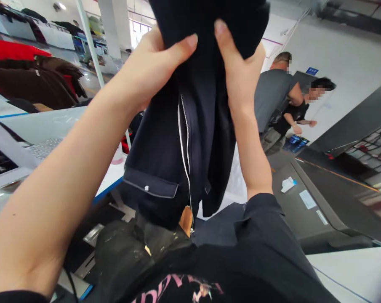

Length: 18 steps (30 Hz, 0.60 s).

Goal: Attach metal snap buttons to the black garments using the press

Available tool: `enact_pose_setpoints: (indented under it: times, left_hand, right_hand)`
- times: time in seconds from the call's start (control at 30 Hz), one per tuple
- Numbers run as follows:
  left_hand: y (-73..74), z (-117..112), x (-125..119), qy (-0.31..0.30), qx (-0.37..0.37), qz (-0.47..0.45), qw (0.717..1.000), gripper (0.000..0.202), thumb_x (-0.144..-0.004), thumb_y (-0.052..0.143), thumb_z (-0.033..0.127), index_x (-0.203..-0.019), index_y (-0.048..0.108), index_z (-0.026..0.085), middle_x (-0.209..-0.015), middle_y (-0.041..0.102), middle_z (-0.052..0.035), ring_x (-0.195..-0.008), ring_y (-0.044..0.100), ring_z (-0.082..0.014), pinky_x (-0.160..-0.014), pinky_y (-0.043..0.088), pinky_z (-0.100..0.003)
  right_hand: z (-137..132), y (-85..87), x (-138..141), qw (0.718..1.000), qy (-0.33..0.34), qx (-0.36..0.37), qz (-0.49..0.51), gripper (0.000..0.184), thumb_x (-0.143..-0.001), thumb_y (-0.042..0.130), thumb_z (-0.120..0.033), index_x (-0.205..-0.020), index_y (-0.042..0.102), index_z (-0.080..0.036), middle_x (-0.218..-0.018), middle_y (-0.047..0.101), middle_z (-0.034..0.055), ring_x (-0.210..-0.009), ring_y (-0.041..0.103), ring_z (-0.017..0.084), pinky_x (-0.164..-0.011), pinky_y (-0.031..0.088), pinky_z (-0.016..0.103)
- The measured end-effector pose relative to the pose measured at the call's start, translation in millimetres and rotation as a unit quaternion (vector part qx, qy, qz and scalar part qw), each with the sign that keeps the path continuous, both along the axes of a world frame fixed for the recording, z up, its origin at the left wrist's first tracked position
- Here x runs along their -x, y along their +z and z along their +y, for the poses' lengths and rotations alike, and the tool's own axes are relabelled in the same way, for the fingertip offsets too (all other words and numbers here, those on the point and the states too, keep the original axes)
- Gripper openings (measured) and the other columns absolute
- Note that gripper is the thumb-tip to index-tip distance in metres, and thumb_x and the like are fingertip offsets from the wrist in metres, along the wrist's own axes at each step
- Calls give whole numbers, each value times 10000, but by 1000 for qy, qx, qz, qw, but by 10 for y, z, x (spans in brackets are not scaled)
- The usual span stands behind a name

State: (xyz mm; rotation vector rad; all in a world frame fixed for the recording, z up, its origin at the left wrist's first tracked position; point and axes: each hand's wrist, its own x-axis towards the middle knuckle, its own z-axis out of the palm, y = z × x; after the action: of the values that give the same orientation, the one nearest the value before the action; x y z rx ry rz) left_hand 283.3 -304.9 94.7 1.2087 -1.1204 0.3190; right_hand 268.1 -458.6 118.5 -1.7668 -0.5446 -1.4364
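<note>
A dark navy jacket (177, 139) hangs from my two raised hands, with white piping along its zip (184, 147). A flap pocket (150, 183) with a small white button sits low on its front. My left hand (158, 54) pinches the top of the cloth, thumb on the front. My right hand (241, 67) grips the cloth a short way to the right, fingers pointing up. A tan tag (186, 219) shows at the lower hem. The top of the jacket runs out of the picture.
A white work table (51, 126) lies to the left, with red and brown garments (29, 80) beyond it. Two co-workers (272, 97) stand at the right by a dark machine (335, 189) carrying a crumpled white paper (288, 184). Pillars and clothes racks fill the background.
</note>
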Motion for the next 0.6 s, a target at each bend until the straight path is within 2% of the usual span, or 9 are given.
enact_pose_setpoints:
  times: [0.17,0.23,0.33,0.43,0.5,0.6]
  left_hand:
    - [121,-84,-133,-16,-10,-38,999,505,-859,561,179,-1286,385,-24,-1183,624,-7,-1159,528,-117,-1036,341,-283]
    - [110,-128,-210,-26,-19,-53,998,605,-827,620,222,-1306,351,-31,-1251,584,-43,-1207,492,-128,-1046,330,-271]
    - [63,-201,-316,-62,-24,-79,995,666,-816,642,243,-1325,319,-41,-1334,518,-87,-1267,437,-133,-1076,292,-267]
    - [21,-288,-367,-116,-30,-81,989,651,-830,623,209,-1336,301,-47,-1332,518,-87,-1287,419,-137,-1096,272,-280]
    - [-3,-353,-363,-151,-34,-58,986,642,-820,641,197,-1324,330,-51,-1301,543,-105,-1255,465,-161,-1088,311,-307]
    - [-53,-432,-316,-138,-20,9,990,633,-735,730,162,-1257,434,-41,-1239,585,-141,-1160,557,-215,-1037,409,-352]
  right_hand:
    - [-88,234,-205,999,-41,27,-22,86,-856,573,-131,-832,556,-212,-890,691,-57,-923,645,63,-837,502,115]
    - [-125,270,-227,998,-46,35,-6,109,-849,585,-128,-806,555,-223,-873,686,-82,-931,643,59,-838,491,109]
    - [-116,287,-177,999,-29,8,35,169,-800,622,-63,-730,550,-198,-778,682,-81,-844,644,52,-789,489,107]
    - [-52,280,-138,998,-1,-23,56,184,-743,641,-23,-678,528,-153,-672,653,-78,-760,628,48,-754,486,122]
    - [-18,253,-151,998,35,-38,45,167,-722,654,-28,-698,531,-137,-657,638,-80,-739,620,50,-751,492,133]
    - [-35,154,-162,991,116,-58,26,127,-744,651,-52,-836,574,-93,-737,668,-48,-771,638,69,-797,517,174]
